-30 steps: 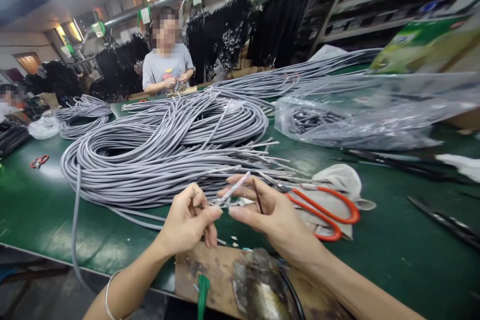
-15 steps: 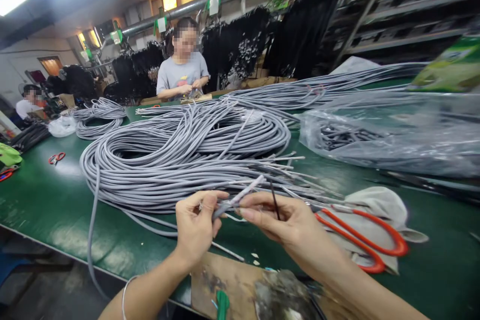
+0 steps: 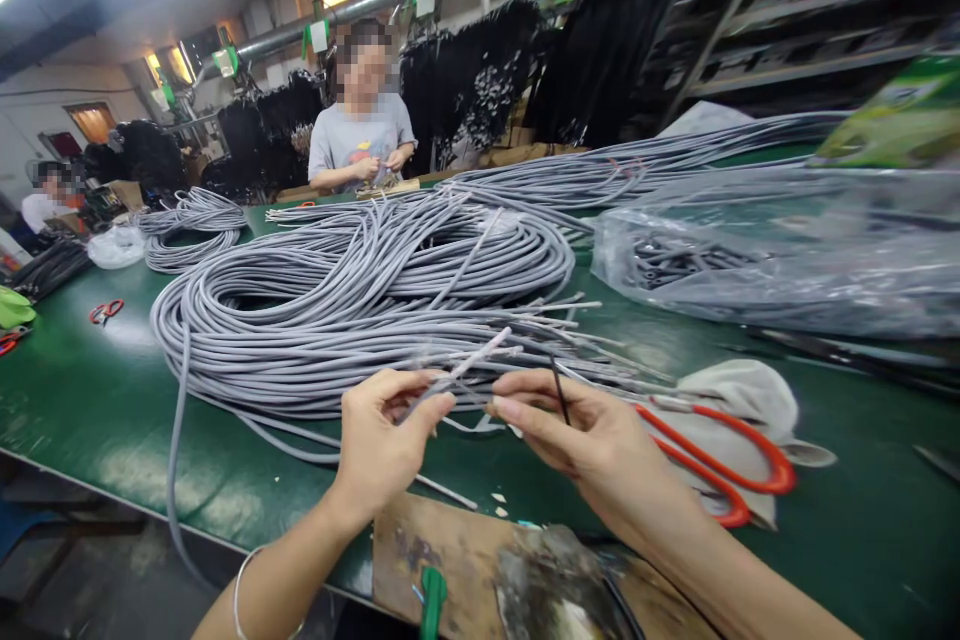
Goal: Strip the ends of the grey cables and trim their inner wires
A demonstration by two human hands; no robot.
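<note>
- Fingers [image 3: 433,408] of my left hand [image 3: 379,445] pinch the cable end [image 3: 471,362] over the tabletop [image 3: 90,400].
- My right hand [image 3: 592,440] grips a thin dark strand [image 3: 559,392].
- I judge I'm separating cores; the next move needs steady tension.

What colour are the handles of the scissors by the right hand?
The scissors handles are orange-red, clearest in the head view.

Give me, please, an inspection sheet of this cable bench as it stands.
Surface: green table, white scraps near the front edge.
Job's things: cable end with stripped tip; black strand.
Clutter: red scissors on a cloth; plastic bag of dark parts; wooden board.
Hands: left hand pinches the cable end; right hand holds the black strand.
Cables: grey cable coil piled across the table.
Surroundings: co-worker across the table; shelves behind.
</note>
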